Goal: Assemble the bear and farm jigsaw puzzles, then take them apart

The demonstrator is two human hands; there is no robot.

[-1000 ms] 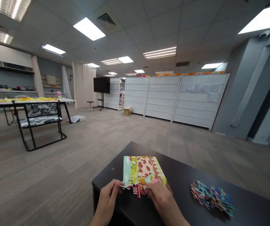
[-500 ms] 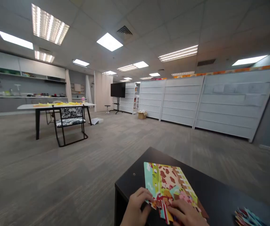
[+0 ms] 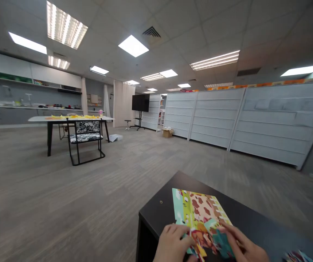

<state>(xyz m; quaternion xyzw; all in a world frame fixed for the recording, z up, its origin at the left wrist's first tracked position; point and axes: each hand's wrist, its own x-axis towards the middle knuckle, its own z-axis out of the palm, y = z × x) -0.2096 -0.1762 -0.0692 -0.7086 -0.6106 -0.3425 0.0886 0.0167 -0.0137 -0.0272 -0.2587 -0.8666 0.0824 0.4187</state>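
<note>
A colourful jigsaw puzzle [image 3: 200, 205], with brown-patched cow print and a green and light-blue strip, lies partly assembled on a black tabletop [image 3: 159, 214]. My left hand [image 3: 174, 242] is at its near left edge, fingers curled over a puzzle piece; a bit of teal shows between them. My right hand [image 3: 245, 243] pinches a teal puzzle piece [image 3: 222, 243] over the puzzle's near right part, its fingertips partly hidden. Red, orange and yellow pieces [image 3: 201, 238] lie between the hands.
A pile of loose puzzle pieces [image 3: 297, 255] sits at the lower right, cut by the frame. Beyond the table's edge are a patterned chair [image 3: 86, 136], a white table [image 3: 40, 119], a cardboard box [image 3: 167, 133] and white shelf units [image 3: 213, 118].
My right hand has lifted and shifted right, and a teal piece now shows in its fingers. My left hand has come further over the near pieces. The view has turned slightly left.
</note>
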